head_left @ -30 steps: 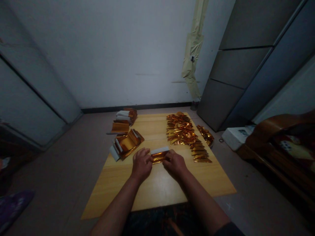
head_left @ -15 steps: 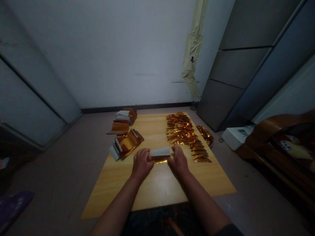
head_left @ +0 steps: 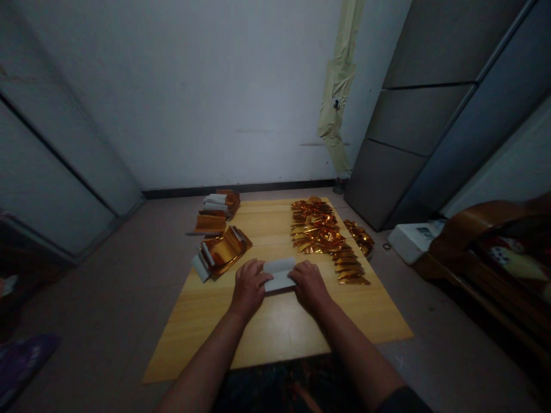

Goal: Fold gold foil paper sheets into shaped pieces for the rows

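A small sheet of foil paper (head_left: 279, 274) lies white side up on the yellow wooden board (head_left: 275, 332), folded along its length. My left hand (head_left: 248, 285) presses its left end with fingers curled onto it. At its right end my right hand (head_left: 308, 285) does the same. A fanned stack of gold foil sheets (head_left: 221, 251) lies just left of my left hand. To the right of my right hand runs a row of folded gold pieces (head_left: 327, 238).
Two more stacks of foil sheets (head_left: 216, 211) sit at the board's far left. A small dish of gold pieces (head_left: 360, 236) is off the right edge. Grey cabinets (head_left: 413, 126), a white box (head_left: 412, 238) and a wooden chair (head_left: 486, 246) stand at right.
The sheet showed its gold side between my hands; now it has been folded over and lies flat with only white showing. Both hands stay at its ends.
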Demonstrator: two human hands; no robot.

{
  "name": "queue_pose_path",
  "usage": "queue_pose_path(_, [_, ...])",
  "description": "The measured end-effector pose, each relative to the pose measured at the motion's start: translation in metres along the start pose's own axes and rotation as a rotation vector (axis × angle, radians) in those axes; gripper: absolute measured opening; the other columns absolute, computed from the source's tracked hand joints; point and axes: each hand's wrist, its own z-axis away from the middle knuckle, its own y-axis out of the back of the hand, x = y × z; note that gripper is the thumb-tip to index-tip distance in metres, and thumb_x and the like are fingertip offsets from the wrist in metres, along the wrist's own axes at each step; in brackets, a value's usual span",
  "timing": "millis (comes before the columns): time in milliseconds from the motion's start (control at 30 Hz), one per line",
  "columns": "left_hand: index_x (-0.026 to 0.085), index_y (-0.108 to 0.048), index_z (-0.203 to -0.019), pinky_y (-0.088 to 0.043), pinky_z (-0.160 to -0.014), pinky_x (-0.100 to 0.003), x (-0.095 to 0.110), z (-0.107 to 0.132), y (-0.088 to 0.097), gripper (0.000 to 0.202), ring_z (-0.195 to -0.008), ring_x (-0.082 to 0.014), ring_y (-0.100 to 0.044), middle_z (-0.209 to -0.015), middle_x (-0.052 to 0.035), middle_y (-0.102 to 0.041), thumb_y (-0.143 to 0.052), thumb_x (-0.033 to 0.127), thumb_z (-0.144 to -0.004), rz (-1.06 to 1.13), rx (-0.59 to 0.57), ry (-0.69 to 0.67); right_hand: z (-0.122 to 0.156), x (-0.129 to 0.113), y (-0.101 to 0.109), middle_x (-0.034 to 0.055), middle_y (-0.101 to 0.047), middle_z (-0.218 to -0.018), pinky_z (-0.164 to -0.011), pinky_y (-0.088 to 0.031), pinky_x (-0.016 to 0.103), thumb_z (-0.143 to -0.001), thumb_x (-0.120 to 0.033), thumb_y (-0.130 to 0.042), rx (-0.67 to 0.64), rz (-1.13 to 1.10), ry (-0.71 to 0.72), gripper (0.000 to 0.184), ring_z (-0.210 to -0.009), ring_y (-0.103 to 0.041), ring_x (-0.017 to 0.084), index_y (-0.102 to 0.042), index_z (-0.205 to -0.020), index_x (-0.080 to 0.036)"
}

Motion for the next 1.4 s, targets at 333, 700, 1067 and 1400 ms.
queue_pose_path(333, [0.035,-0.077,-0.094,-0.033,-0.104,-0.054,0.000,0.003,0.011,0.038,-0.130,-0.0306,-0.043,-0.137,-0.0053,-0.057,-0.057,0.009,-0.074,-0.027,-0.109,-0.048,0.008,-0.002,0.000,0.0084,-0.062,-0.102,-0.079,-0.030,0.034,-0.087,-0.016,-0.053,-0.036,0.086,0.065,0.018,-0.099,-0.046,0.023,-0.066,-0.099,-0.021])
queue_pose_path(700, [0.032,-0.077,-0.090,-0.024,-0.109,-0.062,0.018,-0.003,0.017,0.016,-0.137,-0.0342,-0.036,-0.147,-0.0044,-0.048,-0.064,0.035,-0.082,-0.048,-0.155,0.117,0.017,-0.019,0.018,0.0086,-0.059,-0.106,-0.084,-0.031,0.034,-0.082,-0.013,-0.055,-0.052,0.003,0.020,0.021,-0.101,-0.044,0.023,-0.066,-0.099,-0.020])
queue_pose_path(1067, [0.023,-0.069,-0.078,-0.039,-0.084,-0.040,0.031,-0.004,0.007,0.016,-0.097,-0.0231,-0.053,-0.095,-0.0062,-0.066,-0.057,0.021,-0.088,-0.130,-0.091,-0.043,-0.004,-0.017,0.011,0.0056,-0.062,-0.095,-0.078,-0.032,0.032,-0.090,-0.024,-0.055,-0.022,-0.016,-0.136,0.016,-0.095,-0.048,0.020,-0.067,-0.079,-0.020])
queue_pose_path(1400, [0.023,-0.071,-0.092,-0.041,-0.077,-0.036,0.022,0.003,0.003,0.019,-0.089,-0.0208,-0.053,-0.093,-0.0060,-0.066,-0.053,0.017,-0.089,-0.034,-0.156,-0.086,-0.035,-0.009,0.006,0.0093,-0.061,-0.119,-0.088,-0.031,0.038,-0.074,-0.022,-0.060,-0.015,-0.117,-0.255,0.052,-0.113,-0.044,0.027,-0.057,-0.126,-0.022])
